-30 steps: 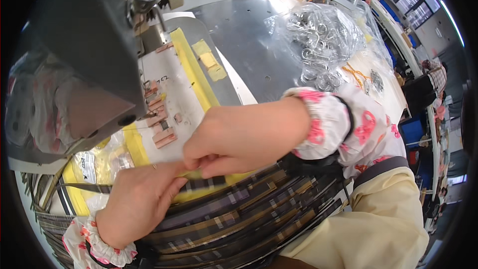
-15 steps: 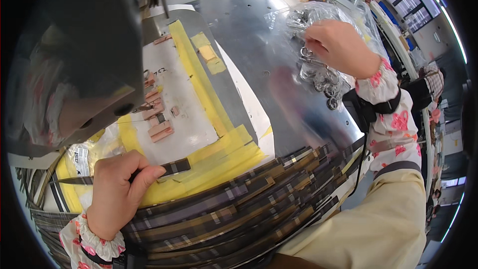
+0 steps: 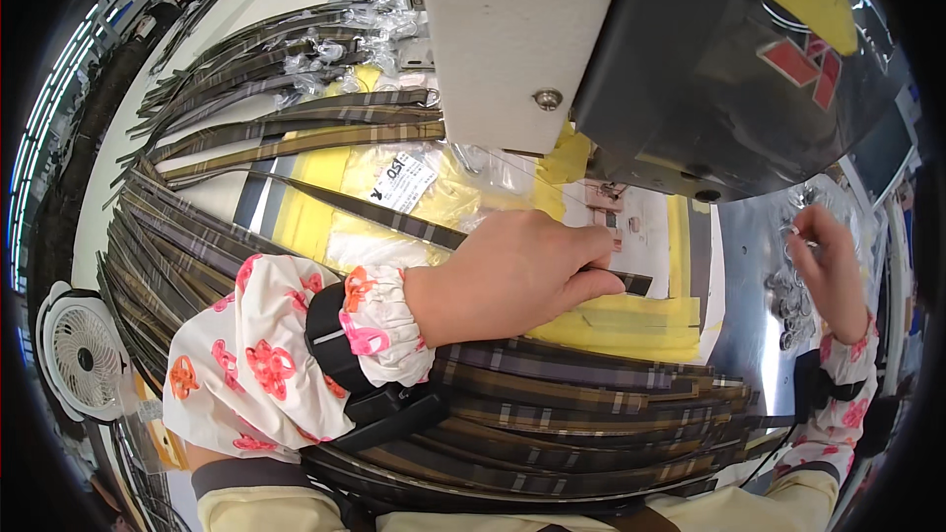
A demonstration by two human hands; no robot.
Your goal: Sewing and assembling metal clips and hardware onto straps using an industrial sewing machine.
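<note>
My left hand (image 3: 522, 271) is closed round a dark plaid fabric strip (image 3: 394, 215). One end sticks out past the thumb, over the white sewing plate edged with yellow tape (image 3: 631, 325); the rest runs back to the left. At the right, my right hand (image 3: 833, 266) hovers by the clear plastic bag of metal rings (image 3: 793, 305), fingers bent and drawn together. Whatever lies between its fingertips is too small to make out. Pink guide blocks (image 3: 603, 202) sit on the plate, partly hidden by the sewing machine head (image 3: 709, 89).
Many plaid strips (image 3: 591, 414) lie along the table's front edge. More strips (image 3: 276, 59), some with rings in plastic, spread at the far left. A labelled clear packet (image 3: 409, 182) lies behind my left hand. A white fan (image 3: 84, 355) stands at the left.
My view has swung left, bringing the fan and far-left strips into sight. My left hand still grips the strip. My right hand has its fingers raised beside the ring bag.
</note>
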